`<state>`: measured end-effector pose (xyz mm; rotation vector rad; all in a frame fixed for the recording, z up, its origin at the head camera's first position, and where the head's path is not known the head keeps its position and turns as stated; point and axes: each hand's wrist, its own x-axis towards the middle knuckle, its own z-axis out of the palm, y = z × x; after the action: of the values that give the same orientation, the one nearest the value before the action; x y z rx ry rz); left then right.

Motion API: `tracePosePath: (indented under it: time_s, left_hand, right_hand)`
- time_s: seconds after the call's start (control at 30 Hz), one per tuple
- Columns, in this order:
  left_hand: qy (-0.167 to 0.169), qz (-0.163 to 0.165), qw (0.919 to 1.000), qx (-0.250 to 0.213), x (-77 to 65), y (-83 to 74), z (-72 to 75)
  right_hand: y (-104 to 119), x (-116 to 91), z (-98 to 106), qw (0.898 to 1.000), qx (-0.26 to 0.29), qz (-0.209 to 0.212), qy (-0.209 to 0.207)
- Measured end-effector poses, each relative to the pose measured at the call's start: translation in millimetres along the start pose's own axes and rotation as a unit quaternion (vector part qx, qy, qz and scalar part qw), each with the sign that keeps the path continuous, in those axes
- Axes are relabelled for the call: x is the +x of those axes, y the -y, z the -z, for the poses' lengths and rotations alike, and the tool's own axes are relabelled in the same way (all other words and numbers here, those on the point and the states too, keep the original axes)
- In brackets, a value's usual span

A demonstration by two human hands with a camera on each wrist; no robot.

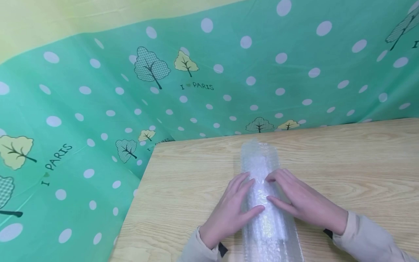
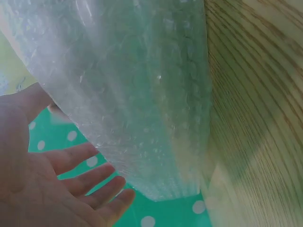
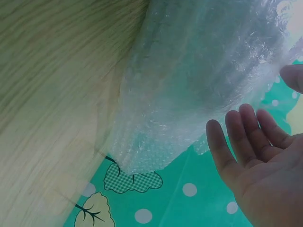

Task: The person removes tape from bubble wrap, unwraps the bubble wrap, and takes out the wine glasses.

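The left hand [image 1: 229, 214] and right hand [image 1: 298, 200], fingers loosely extended, reach over one bubble-wrap bundle [image 1: 266, 229] on the tabletop [image 1: 183, 182]; whether every fingertip touches is hard to tell. The bundle's near end is cut off, a paler shape inside indistinct. Beyond, dotted cloth [image 1: 98, 158] runs out of frame.

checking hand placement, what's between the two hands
In the head view, a narrow stretch of the long, clear plastic bubble-wrap bundle shows between the left hand and the right hand.
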<state>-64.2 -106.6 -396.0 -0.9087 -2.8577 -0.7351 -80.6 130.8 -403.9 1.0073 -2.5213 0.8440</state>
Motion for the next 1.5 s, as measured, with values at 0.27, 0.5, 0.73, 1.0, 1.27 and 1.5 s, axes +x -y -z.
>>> tracePosePath:
  time_s: [0.27, 0.5, 0.73, 1.0, 1.27, 1.5]
  left_hand:
    - [0.006, 0.007, 1.0000, 0.000, -2.2, 5.0, 1.8]
    - [0.006, 0.009, 0.9999, 0.002, -4.5, 7.1, 4.9]
    - [0.003, 0.016, 0.9999, -0.002, -5.5, 9.7, 6.0]
    - [0.008, 0.027, 0.9996, -0.007, -4.7, 9.4, 8.4]
    - [0.018, 0.032, 0.9992, -0.013, -4.9, 9.7, 11.1]
    - [0.023, 0.030, 0.9993, -0.008, -3.5, 10.7, 11.2]
  right_hand:
    - [-1.4, -0.7, -0.6, 1.000, -0.010, -0.002, 0.005]
    - [-1.7, -3.5, -1.4, 0.999, -0.012, -0.023, 0.024]
    - [-3.3, -3.7, -0.6, 1.000, -0.018, -0.008, 0.019]
    - [-5.2, -7.2, 3.1, 1.000, -0.025, 0.007, 0.005]
    - [-6.6, -10.3, 5.8, 1.000, -0.022, -0.007, 0.012]
    - [-8.0, -13.5, 6.1, 0.999, -0.011, -0.035, 0.033]
